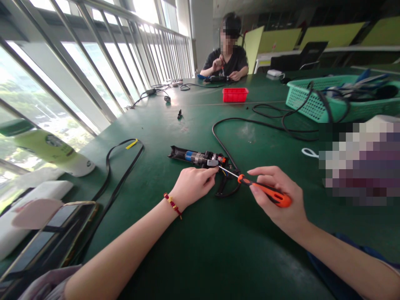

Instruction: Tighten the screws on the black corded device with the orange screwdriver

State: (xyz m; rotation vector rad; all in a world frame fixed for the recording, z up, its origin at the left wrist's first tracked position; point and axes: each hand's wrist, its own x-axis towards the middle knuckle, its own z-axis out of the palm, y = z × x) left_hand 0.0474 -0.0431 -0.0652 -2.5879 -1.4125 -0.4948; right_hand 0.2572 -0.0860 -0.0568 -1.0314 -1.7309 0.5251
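An opened corded power tool (196, 157) lies on the green table, its black housing laid open with blue, silver and copper-coloured parts showing. My left hand (194, 186) is closed at its near side, fingertips on a grey piece (213, 163); part of the grip is hidden by the hand. In my right hand (278, 198) is an orange-and-black screwdriver (265, 191), pinched between thumb and fingers. Its thin shaft points left, with the tip at the tool by my left fingertips. A black power cord (225, 143) runs from the tool off to the right.
A red bin (235, 95) and a small black part (179, 114) sit farther back. At right stands a green basket (312, 102) of tools and cords. A phone (53, 237), a strap (117, 193) and a bottle (50, 148) lie left. Across the table, a co-worker (229, 58) handles another tool.
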